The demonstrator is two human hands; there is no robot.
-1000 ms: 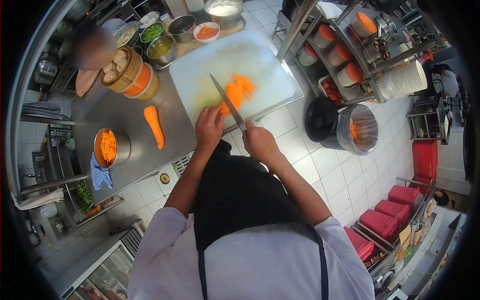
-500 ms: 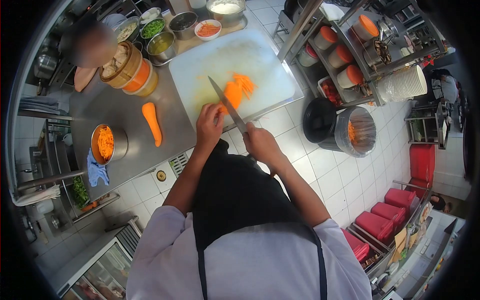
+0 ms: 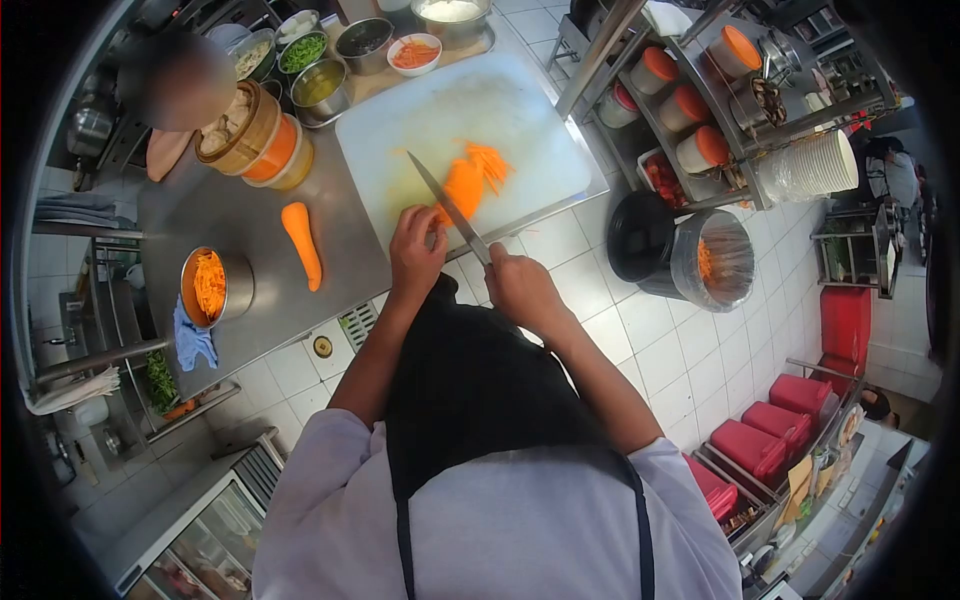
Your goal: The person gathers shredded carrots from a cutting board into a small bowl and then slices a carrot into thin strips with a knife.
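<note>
In my right hand (image 3: 525, 292) is the handle of a long kitchen knife (image 3: 440, 190); the fingers are wrapped round it. Its blade lies across the sliced carrot (image 3: 463, 186) on the white cutting board (image 3: 375, 125). My left hand (image 3: 416, 248) has its fingers bent at the near end of those slices, left of the blade, holding them down. Thin carrot strips (image 3: 489, 163) lie to the right of the blade. A whole peeled carrot (image 3: 302, 245) rests on the steel table (image 3: 345, 265), left of the board.
A metal pot of shredded carrot (image 3: 211, 287) and a blue cloth (image 3: 193, 338) sit at the table's left end. Bamboo steamers (image 3: 262, 140) and several ingredient bowls stand behind. A lined bin (image 3: 712, 262) is to the right, below shelves with orange-lidded jars. Another person's blurred head is at upper left.
The knife's tip has swung slightly to the left over the carrot slices. Both hands stay in nearly the same place.
</note>
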